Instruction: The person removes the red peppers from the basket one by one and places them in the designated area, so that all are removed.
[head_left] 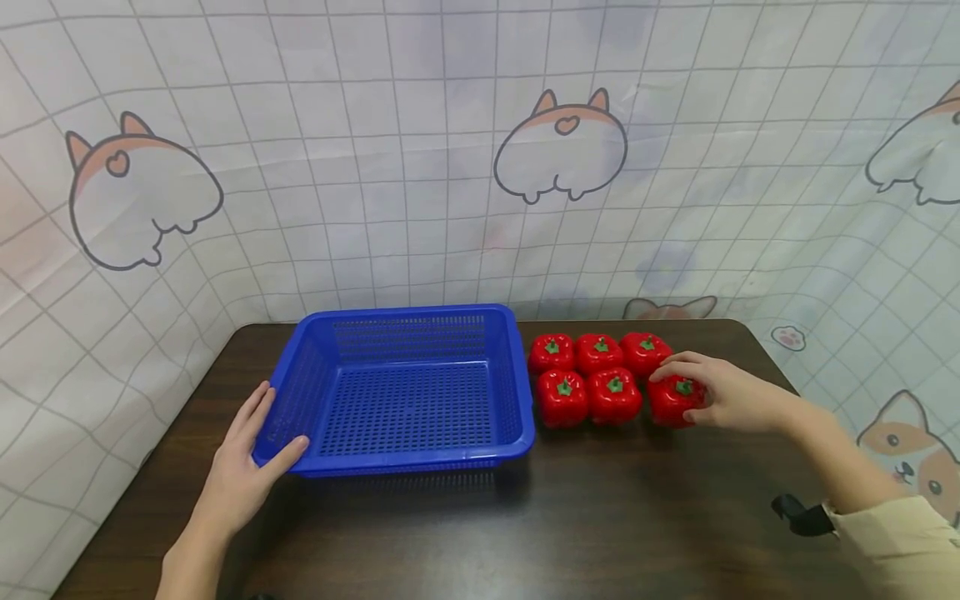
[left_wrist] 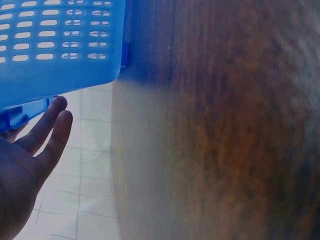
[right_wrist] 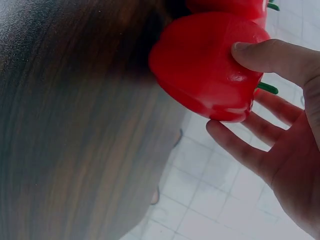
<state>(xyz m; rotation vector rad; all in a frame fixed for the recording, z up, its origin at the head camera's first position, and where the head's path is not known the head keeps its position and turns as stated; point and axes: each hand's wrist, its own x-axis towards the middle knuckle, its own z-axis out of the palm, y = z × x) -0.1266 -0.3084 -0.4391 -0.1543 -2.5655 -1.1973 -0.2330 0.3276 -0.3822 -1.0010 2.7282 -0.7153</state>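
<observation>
My right hand (head_left: 723, 396) is at the right end of a group of red bell peppers. Its thumb and fingers are round the sides of the nearest bell pepper (head_left: 670, 402), which has a green stem. The right wrist view shows that bell pepper (right_wrist: 205, 65) between the thumb and the fingertips of the right hand (right_wrist: 285, 145). On the other side, my left hand (head_left: 242, 467) rests against the front left corner of a blue plastic basket (head_left: 412, 460). Its fingers lie fairly straight along the left rim, and the thumb lies over the front rim.
Several other red bell peppers (head_left: 564, 398) stand in two rows just right of the basket. Perforated walls and floor show inside the basket, with nothing in it. The dark wooden table (head_left: 585, 517) meets a grid-patterned wall cloth (head_left: 420, 225) at the back.
</observation>
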